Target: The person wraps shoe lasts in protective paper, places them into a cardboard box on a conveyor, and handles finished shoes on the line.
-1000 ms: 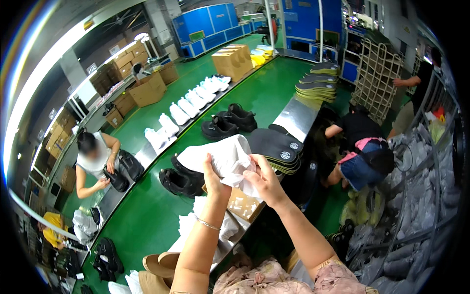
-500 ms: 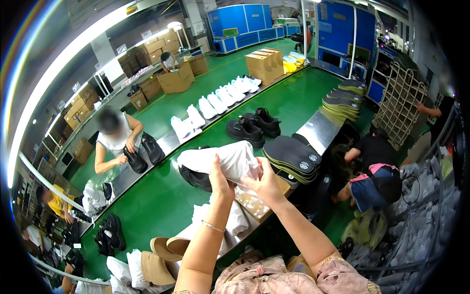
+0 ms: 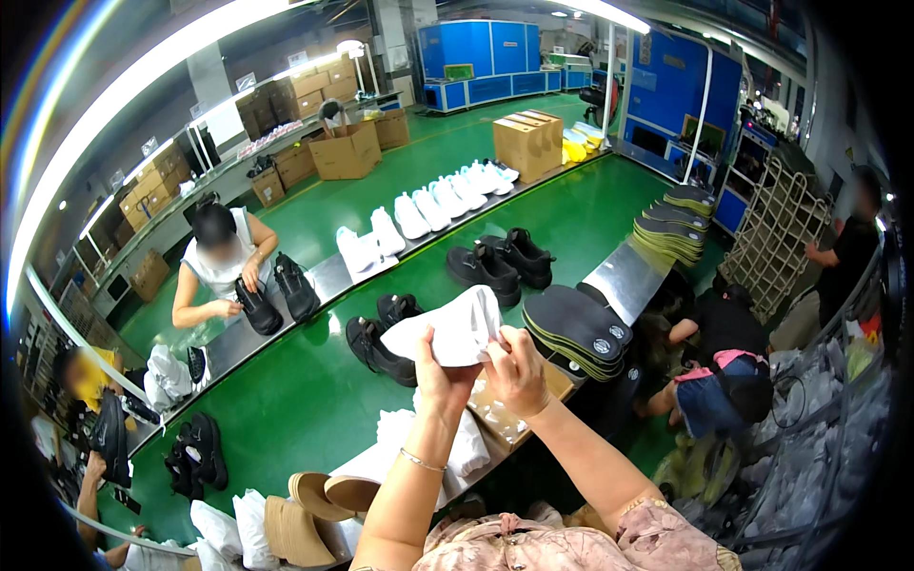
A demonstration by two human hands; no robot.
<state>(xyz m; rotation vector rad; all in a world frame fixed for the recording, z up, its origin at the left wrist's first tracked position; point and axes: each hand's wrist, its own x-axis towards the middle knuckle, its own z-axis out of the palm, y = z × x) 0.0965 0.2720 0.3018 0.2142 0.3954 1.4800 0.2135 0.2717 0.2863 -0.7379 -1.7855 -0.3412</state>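
Above the green belt (image 3: 276, 423) I hold a shoe-shaped bundle in thin white wrapping (image 3: 443, 328); its contents are hidden. My left hand (image 3: 441, 379) is closed around its underside, thumb up along the near side. My right hand (image 3: 518, 373) pinches the wrapping at the bundle's right end. Just behind the bundle sits a pair of black shoes (image 3: 373, 350), partly covered by it. Beneath my right hand is a cardboard box (image 3: 522, 430) with small white pieces in it. More white bundles (image 3: 465, 445) lie beside my left forearm.
Stacks of dark insoles (image 3: 571, 328) stand right of my hands. Another black pair (image 3: 500, 262) sits farther along the belt. White shoe-shaped items (image 3: 424, 211) line a metal ledge. Opposite, a person (image 3: 228, 257) handles black shoes. Tan curved pieces (image 3: 295, 528) lie lower left.
The bundle has tilted, its right end rising, and moved slightly right. My right hand's fingers have closed in on the wrapping's end. More of the black pair behind now shows.
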